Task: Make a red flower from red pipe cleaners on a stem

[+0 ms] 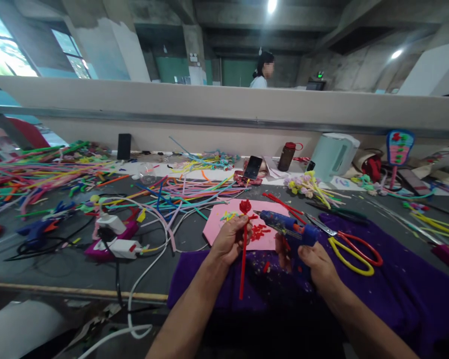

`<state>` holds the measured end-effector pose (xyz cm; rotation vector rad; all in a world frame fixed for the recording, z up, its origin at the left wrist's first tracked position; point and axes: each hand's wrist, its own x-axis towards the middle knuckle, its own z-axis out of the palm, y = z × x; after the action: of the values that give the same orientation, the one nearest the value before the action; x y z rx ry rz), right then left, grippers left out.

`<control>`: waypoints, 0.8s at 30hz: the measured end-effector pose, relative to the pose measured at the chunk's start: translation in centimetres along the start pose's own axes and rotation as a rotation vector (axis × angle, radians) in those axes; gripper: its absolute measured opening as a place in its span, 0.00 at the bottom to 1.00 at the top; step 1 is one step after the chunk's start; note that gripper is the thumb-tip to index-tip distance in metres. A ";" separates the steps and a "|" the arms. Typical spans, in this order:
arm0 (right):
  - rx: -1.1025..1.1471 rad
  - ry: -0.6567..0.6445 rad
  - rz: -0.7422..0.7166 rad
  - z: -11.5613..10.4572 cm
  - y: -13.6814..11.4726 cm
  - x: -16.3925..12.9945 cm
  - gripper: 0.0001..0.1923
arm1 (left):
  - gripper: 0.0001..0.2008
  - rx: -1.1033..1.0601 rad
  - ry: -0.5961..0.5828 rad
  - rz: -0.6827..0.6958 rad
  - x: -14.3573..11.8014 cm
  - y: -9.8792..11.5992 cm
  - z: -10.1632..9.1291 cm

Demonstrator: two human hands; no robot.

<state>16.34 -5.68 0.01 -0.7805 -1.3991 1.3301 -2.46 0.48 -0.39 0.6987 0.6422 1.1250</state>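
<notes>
My left hand (232, 238) pinches a red pipe-cleaner flower (245, 206), its red stem hanging down below the fingers. In my right hand (318, 262) is a blue hot glue gun (284, 223), its nozzle pointing left, close to the flower. Under both lies a pink board (224, 208) bearing short red pieces (259, 232) and a few yellow and teal bits. Right of the glue gun, scissors (349, 248) with red and yellow handles rest on a purple cloth (392, 279).
Pipe cleaners in many colours (45, 172) cover the left and back of the table. A power strip (114, 244) with white cables stands at left, near another blue glue gun (41, 230). Behind are a phone (252, 168), brown bottle (285, 157) and teal kettle (331, 155). A person (262, 71) is beyond the partition.
</notes>
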 end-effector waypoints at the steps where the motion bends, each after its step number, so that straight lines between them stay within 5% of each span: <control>1: -0.016 -0.001 -0.003 0.1 0.0 0.1 0.20 | 0.10 0.020 0.012 0.011 0.0 0.0 0.0; 8: -0.032 -0.022 -0.031 0.4 -0.4 0.2 0.22 | 0.13 0.221 0.067 0.151 -0.2 -0.3 0.4; 24: -0.164 0.070 -0.053 -0.1 0.5 0.6 0.18 | 0.15 0.343 0.134 0.173 -0.4 -0.2 0.8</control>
<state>16.17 -5.04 -0.37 -0.8841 -1.4757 1.1474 -1.86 -0.11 -0.03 0.9924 0.9154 1.2414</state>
